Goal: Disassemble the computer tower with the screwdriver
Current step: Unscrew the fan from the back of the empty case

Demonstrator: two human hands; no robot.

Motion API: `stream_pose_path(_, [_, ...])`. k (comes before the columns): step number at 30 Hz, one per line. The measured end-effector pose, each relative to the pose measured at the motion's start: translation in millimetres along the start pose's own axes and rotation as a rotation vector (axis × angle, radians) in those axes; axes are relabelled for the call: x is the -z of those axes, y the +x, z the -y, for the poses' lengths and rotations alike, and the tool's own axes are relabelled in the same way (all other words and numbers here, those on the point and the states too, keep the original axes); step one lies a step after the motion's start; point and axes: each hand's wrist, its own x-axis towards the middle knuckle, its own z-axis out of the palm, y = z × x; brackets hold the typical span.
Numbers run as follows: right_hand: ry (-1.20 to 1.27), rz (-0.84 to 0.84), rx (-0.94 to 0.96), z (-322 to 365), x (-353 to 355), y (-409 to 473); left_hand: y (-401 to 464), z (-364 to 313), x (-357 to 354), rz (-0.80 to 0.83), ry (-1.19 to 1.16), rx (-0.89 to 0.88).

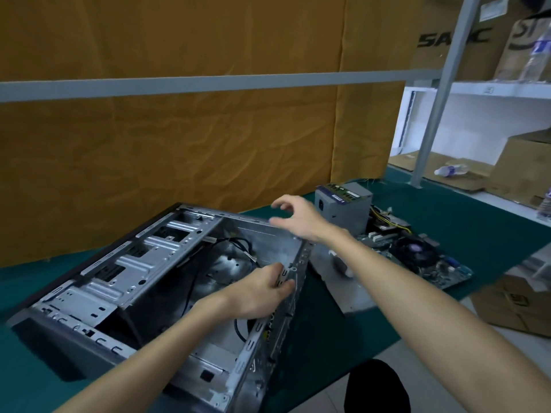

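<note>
The computer case (pixel 155 281) lies open on its side on the green table (pixel 447 234), gutted. The power supply (pixel 343 210) and the circuit board (pixel 417 257) sit just beyond it, probably parked out of the way. The left hand (pixel 262 289) grips the case's rear edge, fingers curled over the metal, likely steadying it. The right hand (pixel 298 217) hovers above the far corner, fingers loosely spread, holding nothing. No screwdriver that I can spot.

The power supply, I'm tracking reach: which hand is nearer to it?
Right. The right hand hovers over the case's far edge, just left of the power supply; the left hand grips the case's rear panel, closer to the person.
</note>
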Motion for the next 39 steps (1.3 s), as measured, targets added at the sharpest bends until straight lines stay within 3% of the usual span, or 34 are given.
stream_pose_path(2, [-0.013,-0.231,-0.017,-27.0,10.4,-16.2,7.4,1.9,0.6,-0.037,0.008,-0.001])
stream_pose_path(4, [-0.17,-0.324,-0.165,-64.4,14.0,-37.1,16.1,3.9,1.0,-0.059,-0.037,0.014])
stream_pose_path(8, [-0.623,-0.094,-0.409,-121.8,-1.9,-69.8,35.2,11.0,6.8,-0.079,-0.118,0.039])
stream_pose_path(14, [-0.764,-0.009,-0.453,-137.3,-20.4,-54.4,56.2,20.6,12.9,-0.115,-0.117,0.085])
stream_pose_path(17, [-0.673,-0.047,-0.519,-128.0,-23.5,-55.2,62.1,22.5,14.7,-0.146,-0.16,0.108])
stream_pose_path(24, [0.025,-0.195,-0.52,-106.8,-12.9,-127.9,48.1,19.9,9.5,-0.2,-0.236,0.188])
stream_pose_path(28, [0.443,0.048,-0.436,-98.7,-16.0,-165.5,26.4,29.7,6.7,-0.234,-0.158,0.285])
stream_pose_path(31, [0.362,0.175,-0.316,-101.8,-27.7,-188.6,5.3,36.0,3.8,-0.229,-0.109,0.274])
stream_pose_path(39, [0.159,0.203,-0.207,-114.8,-27.6,-211.3,-12.3,32.8,5.4,-0.106,-0.129,0.358])
